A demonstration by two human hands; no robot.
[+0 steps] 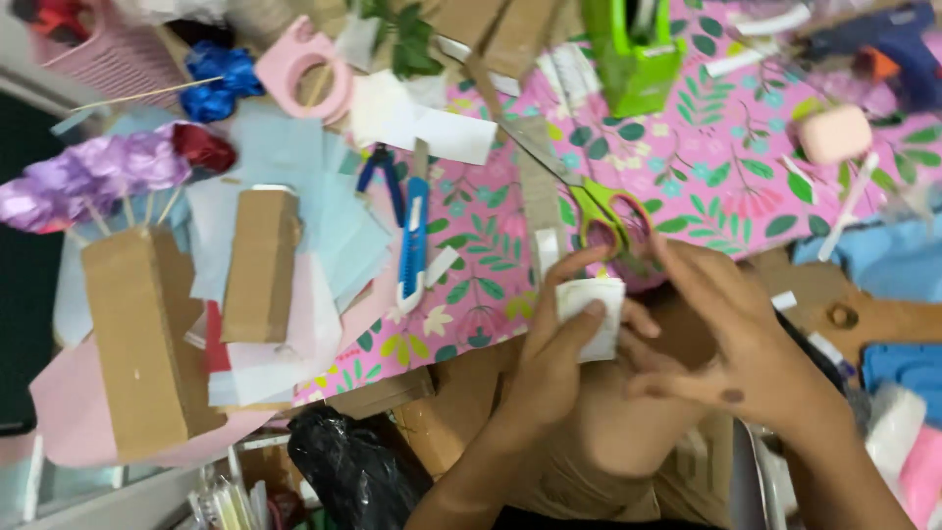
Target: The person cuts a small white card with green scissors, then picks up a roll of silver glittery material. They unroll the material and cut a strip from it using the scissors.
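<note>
The left hand (pixel 559 344) pinches a white paper piece (pixel 592 316) between thumb and fingers. The right hand (pixel 731 339) touches its right edge, fingers spread, grasping nothing. Scissors (pixel 589 201) lie just beyond the grip.

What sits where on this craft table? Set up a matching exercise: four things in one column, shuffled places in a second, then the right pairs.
Things:
1. yellow-green handled scissors
2. blue and white utility knife
3. pink round tape dispenser
4. small white folded paper piece

Places:
A. top left, beside blue ribbon flowers
B. pinched by the left hand
C. just above both hands
D. left of the scissors, beside pale blue paper sheets

Pairs: 1-C, 2-D, 3-A, 4-B
</note>
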